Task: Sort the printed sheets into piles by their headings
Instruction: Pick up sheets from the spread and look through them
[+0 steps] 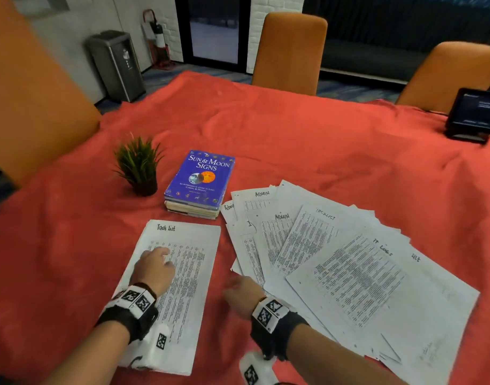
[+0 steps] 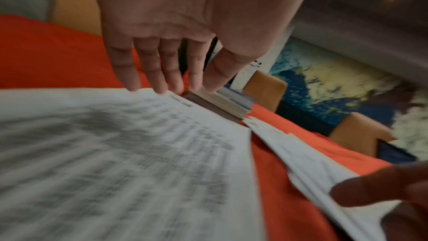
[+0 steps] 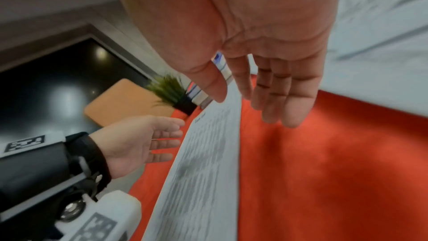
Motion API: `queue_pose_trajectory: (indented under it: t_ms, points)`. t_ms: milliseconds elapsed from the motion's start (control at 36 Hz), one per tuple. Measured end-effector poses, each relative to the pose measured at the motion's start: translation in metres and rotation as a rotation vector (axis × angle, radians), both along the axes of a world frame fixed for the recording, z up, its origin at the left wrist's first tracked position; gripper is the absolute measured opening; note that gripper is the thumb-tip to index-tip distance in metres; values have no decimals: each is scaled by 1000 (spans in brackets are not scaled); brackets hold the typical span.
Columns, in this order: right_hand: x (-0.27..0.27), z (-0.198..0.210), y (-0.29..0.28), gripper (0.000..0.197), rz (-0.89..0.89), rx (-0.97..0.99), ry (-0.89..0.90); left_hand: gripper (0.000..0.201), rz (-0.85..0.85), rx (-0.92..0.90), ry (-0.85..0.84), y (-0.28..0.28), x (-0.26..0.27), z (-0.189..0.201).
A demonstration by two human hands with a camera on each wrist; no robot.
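A single sheet headed "Task List" lies flat on the red cloth, in front of me on the left. My left hand is over its upper left part with straight fingers and holds nothing; whether it touches the paper is unclear. In the left wrist view its fingertips reach the sheet's far edge. A fanned spread of printed sheets lies to the right, with the headings "ADMIN", "Task List" and "IT LOGS" showing. My right hand hovers open and empty above the cloth between the single sheet and the spread.
A blue book on a small stack and a potted plant stand just behind the single sheet. A dark tablet sits at the far right edge. Orange chairs ring the table. Bare red cloth stretches behind the papers.
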State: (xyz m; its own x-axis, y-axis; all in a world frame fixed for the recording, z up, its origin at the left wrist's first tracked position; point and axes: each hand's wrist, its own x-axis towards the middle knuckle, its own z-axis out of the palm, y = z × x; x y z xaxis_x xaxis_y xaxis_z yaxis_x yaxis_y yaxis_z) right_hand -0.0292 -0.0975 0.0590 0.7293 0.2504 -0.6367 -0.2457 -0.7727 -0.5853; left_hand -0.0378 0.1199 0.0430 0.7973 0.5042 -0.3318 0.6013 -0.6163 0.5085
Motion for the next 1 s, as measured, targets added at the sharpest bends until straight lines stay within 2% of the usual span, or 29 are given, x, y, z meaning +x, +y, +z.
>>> queue_pose_trajectory:
  t_ms: [28,111,139,222,306,417,500,583,722,778,833,861,917,1000]
  points:
    - [3,1,-16,12,-56,21,3,30,-52,-69,-27,-17,6,2]
    - [11,-14,-72,40,-261,75,4,16,-174,-211,-97,-76,26,12]
    - [13,-17,-92,44,-309,64,-4,14,-216,-246,-99,-95,32,14]
    - [12,-24,-150,42,-447,-25,-66,12,-327,-340,-55,-148,46,13]
    - [6,-28,-195,45,-500,-119,-137,12,-402,-379,8,-192,55,8]
    - [-1,-38,-224,45,-467,-151,-107,19,-447,-364,138,-233,59,-3]
    - [-5,-46,-229,52,-447,-145,-82,44,-486,-261,224,-249,61,-10]
    - [-8,-51,-227,60,-427,-129,-69,49,-465,-232,241,-255,62,-13]
    - [-8,-57,-228,66,-446,-87,-62,39,-487,-222,236,-263,58,-14]
    - [-8,-58,-230,61,-454,-66,-71,35,-487,-208,203,-264,56,-15]
    - [-7,-61,-234,52,-494,-47,-93,21,-498,-214,144,-264,52,-13]
    - [-6,-61,-237,48,-541,-40,-104,14,-500,-233,110,-263,50,-14]
    - [-5,-63,-245,47,-676,-22,-126,11,-482,-309,55,-258,45,-15]
    - [-4,-60,-260,66,-878,-15,-143,23,-370,-553,6,-247,36,-17]
